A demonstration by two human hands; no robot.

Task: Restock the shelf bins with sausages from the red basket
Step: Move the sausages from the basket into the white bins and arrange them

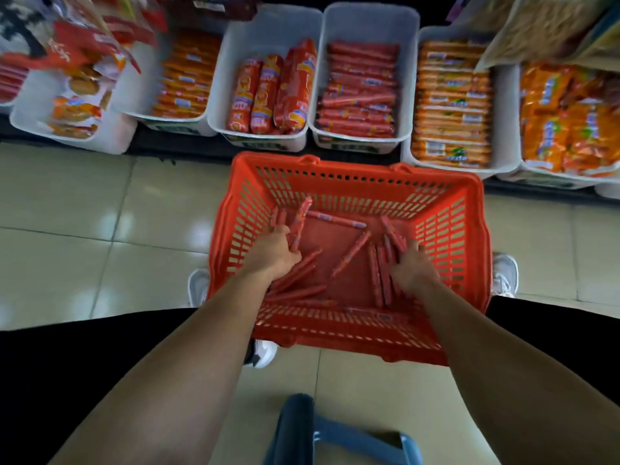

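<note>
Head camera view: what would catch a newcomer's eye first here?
The red basket on the tiled floor at centre stands out first, with thin sausages scattered inside it. Both hands reach in: the left hand grips a bunch of them by the basket's left wall, and the right hand rests on others to the right. Behind it, a row of white bins holds red and orange packs.

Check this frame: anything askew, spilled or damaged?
Nothing spilled or damaged, but thin sausages lie crisscrossed in the red basket, and in one white bin a fat sausage pack lies tilted over its neighbours.
</note>
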